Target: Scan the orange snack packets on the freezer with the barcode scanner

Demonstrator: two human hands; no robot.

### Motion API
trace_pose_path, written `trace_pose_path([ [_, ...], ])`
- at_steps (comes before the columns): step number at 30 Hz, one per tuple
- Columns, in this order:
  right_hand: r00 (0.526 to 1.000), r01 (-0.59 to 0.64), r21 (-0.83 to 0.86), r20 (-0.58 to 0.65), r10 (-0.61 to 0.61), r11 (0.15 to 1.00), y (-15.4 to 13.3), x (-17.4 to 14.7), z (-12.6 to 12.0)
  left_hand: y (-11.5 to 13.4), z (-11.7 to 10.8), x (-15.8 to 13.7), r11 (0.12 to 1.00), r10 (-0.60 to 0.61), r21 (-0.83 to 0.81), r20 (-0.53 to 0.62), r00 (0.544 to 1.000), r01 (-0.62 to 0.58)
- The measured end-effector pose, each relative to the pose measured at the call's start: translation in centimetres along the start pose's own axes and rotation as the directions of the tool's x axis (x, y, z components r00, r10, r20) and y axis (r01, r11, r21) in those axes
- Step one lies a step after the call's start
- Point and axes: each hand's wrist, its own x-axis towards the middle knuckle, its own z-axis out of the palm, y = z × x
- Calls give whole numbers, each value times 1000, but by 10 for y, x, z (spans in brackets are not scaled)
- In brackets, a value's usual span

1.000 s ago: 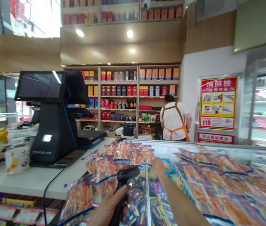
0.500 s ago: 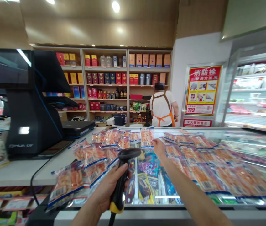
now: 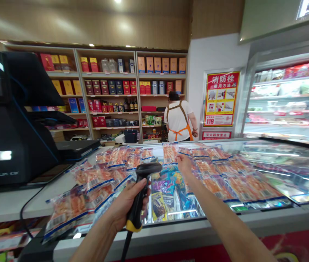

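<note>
A black and yellow barcode scanner (image 3: 136, 207) is gripped round its handle by my left hand (image 3: 127, 199), its head tilted over the freezer's glass top. Farther forward, my right hand (image 3: 185, 163) pinches the right edge of a clear snack packet (image 3: 170, 153) with orange-pink contents and holds it upright, facing me. Similar packets (image 3: 98, 178) lie in a loose, overlapping pile on the left. More packets (image 3: 217, 185) are spread in rows to the right of my right forearm. The fingertips on the packet are partly hidden.
A checkout terminal (image 3: 4, 120) stands at the left, its cable running down the white counter (image 3: 12, 205). Under the glass lie colourful frozen goods (image 3: 165, 203). Beyond, a person in an orange-tied apron (image 3: 178, 118) faces shelves of boxes (image 3: 110, 87). A lit refrigerated case (image 3: 288, 98) is at the right.
My view has swung to the right, so the terminal and shelves sit farther left. Both hands keep their holds on the scanner and the packet.
</note>
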Motion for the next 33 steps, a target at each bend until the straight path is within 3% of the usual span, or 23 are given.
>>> trace_pose_path([
  [7, 994, -102, -178, 26, 108, 979, 43, 26, -45, 0, 3, 13, 999, 18, 34, -86, 996, -15],
  [14, 972, -138, -380, 125, 198, 915, 71, 30, -59, -2, -6, 23, 1000, 23, 3, -115, 993, -23],
  [17, 980, -157, -431, 44, 194, 889, 66, 30, -63, -1, -15, 22, 999, 31, 14, -158, 987, -30],
  [19, 992, -119, -432, -25, 120, 894, 55, 30, -59, 0, -23, 19, 999, 41, 12, -190, 981, -39],
  [22, 1000, 20, -379, -1, -22, 925, 26, 26, -36, 1, -40, 12, 996, 81, 0, -249, 965, -84],
  [25, 988, 111, -284, 137, -74, 952, -12, 11, 6, 4, -61, 3, 991, 126, 0, -338, 933, -134],
  [28, 955, 150, -183, 283, -94, 972, -56, -13, 53, 7, -81, -5, 988, 139, -7, -387, 912, -154],
  [33, 894, 209, 23, 402, -201, 978, -132, -43, 116, 15, -107, -19, 990, 99, -51, -433, 896, -134],
])
